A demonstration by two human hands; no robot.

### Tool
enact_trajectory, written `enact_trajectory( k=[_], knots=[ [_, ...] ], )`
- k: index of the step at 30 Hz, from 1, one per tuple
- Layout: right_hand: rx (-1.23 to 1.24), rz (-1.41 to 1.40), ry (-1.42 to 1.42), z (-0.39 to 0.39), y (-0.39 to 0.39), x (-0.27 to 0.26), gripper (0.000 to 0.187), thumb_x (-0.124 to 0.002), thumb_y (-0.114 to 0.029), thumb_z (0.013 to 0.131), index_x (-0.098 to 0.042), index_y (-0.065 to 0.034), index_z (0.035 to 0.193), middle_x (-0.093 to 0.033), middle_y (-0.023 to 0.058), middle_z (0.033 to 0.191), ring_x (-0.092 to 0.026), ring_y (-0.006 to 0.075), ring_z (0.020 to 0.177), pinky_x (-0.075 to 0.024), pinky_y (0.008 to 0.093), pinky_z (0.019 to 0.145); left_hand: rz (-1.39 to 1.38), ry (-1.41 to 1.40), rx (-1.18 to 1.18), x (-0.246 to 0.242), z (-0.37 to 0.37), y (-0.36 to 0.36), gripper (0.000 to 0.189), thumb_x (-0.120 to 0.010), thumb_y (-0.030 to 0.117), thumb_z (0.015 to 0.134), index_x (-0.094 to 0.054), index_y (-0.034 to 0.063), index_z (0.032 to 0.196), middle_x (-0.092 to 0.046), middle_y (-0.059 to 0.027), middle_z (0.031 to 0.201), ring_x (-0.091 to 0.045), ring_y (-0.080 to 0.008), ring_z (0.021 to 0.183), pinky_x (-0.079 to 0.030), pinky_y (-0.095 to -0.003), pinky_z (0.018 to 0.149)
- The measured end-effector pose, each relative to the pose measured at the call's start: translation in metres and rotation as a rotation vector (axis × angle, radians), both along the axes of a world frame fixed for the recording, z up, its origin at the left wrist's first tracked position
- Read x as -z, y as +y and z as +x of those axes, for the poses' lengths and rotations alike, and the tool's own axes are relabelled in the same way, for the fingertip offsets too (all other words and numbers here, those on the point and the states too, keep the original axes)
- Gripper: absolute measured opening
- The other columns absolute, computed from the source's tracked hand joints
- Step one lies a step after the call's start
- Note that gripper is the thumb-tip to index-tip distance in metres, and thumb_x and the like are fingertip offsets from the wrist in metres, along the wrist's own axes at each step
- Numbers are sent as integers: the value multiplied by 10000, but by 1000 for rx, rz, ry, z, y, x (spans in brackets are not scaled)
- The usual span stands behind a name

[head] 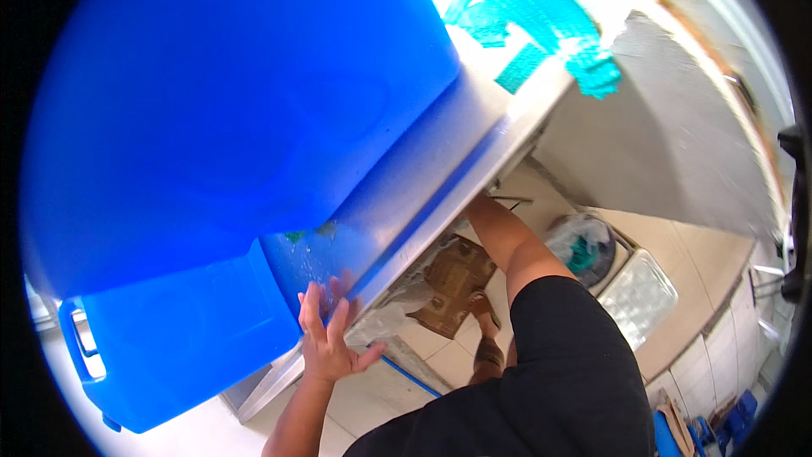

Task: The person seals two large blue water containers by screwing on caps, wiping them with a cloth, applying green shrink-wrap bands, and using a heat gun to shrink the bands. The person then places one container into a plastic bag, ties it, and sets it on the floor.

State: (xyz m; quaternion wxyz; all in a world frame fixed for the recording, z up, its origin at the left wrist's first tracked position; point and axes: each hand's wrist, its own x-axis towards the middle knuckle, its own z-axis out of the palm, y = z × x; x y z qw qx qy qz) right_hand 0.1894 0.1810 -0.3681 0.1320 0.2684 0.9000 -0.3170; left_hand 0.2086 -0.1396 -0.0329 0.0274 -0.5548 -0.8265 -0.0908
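Observation:
My left hand (330, 346) is raised with its fingers apart, just at the edge of a shiny metal worktop (406, 197), and holds nothing. It is close to the right end of a blue plastic jerrycan (190, 336) that lies on its side at the lower left. A very large blue plastic container (241, 95) stands on the worktop and fills the upper left. My right arm reaches down past the worktop's edge, and my right hand is hidden below it. Green flecks and drops lie on the metal between the two blue containers.
Turquoise netting-like strips (533, 13) lie on the far end of the worktop. Beneath are a flattened cardboard sheet (453, 279), clear plastic film (380, 324), a round container with a plastic bag (580, 251) and a silvery stool seat (641, 298). A grey panel (653, 127) stands at the right.

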Motion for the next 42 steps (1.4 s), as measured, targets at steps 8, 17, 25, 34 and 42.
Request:
enact_trajectory(
  k=[8,17,25,34,42],
  knots=[
    [100,105,-36,-17,38,115,487,-665,-315,814,-584,-59,1220,-679,188,992,-658,342,934,-517,405,841,-139,30,-7,8,-2,-1,1115,-635,811,681,-263,154,1501,-206,-381,1490,-269,-457,1389,-241,-560,1120],
    [187,-93,400,-16,-9,42,380,-636,-343,845,-631,-84,1121,-698,159,878,-669,335,884,-547,434,761,-202,110,18,-1,3,12,1125,-663,702,765,-129,113,1560,-176,-380,1514,-233,-487,1425,-274,-598,1108],
    [73,-339,264,120,-228,41,242,-626,-298,881,-652,-96,1012,-696,156,848,-672,306,832,-565,439,724,435,120,58,44,51,-47,516,-739,379,828,-592,110,1243,-486,-243,1347,-499,-384,1235,-381,-542,1076],
    [983,-1375,-397,132,-476,102,330,-592,-179,945,-532,-110,1262,-615,86,1162,-605,261,1036,-482,463,915,-1018,-1026,-551,153,276,-364,612,-540,462,935,-447,110,1426,-519,-220,1359,-503,-400,1245,-426,-469,1031],
    [1153,-1473,-126,49,-537,72,382,-624,-190,921,-546,-92,1282,-527,108,1326,-523,297,1198,-449,426,947,-841,-1199,-1191,176,365,-535,645,-564,475,914,-475,69,1406,-520,-239,1368,-496,-403,1265,-414,-444,1054]
  ],
)
